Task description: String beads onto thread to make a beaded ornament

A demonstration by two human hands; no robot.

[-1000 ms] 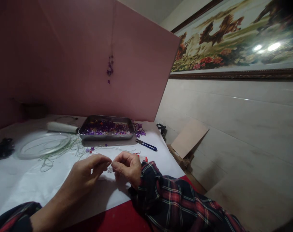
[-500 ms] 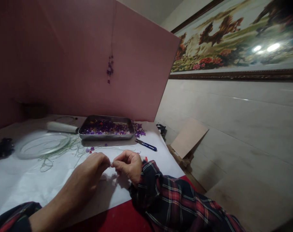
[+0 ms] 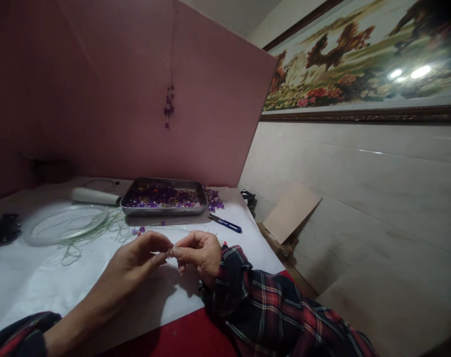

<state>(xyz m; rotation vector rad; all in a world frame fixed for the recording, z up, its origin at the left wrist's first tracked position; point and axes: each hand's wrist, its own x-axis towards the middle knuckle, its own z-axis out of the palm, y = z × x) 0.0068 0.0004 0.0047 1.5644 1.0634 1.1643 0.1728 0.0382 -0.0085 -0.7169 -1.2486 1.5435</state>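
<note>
My left hand [image 3: 138, 260] and my right hand [image 3: 201, 253] meet fingertip to fingertip above the white table covering. Between the pinched tips sits a tiny clear, pinkish bead [image 3: 169, 254], partly covered by the fingers; whether a thread runs through it I cannot tell. Just beyond my left hand lie a few purple beads [image 3: 139, 230] and thin pale green cord [image 3: 117, 223]. Past my right hand rest thread snips [image 3: 225, 223] with a dark blue handle. Behind them stands a metal tray [image 3: 165, 211] of mostly purple beads.
More purple beads [image 3: 214, 198] are heaped at the tray's right side. To the left are a white ring-shaped spool [image 3: 67, 223], a pale roll [image 3: 95, 196] and a dark object [image 3: 4, 229]. A beaded strand [image 3: 169, 106] hangs on the pink panel [image 3: 117, 99].
My left hand has turned, with its thumb now showing and a gap between thumb and fingers. My right hand stays almost in place, and the small bead shows more clearly.
</note>
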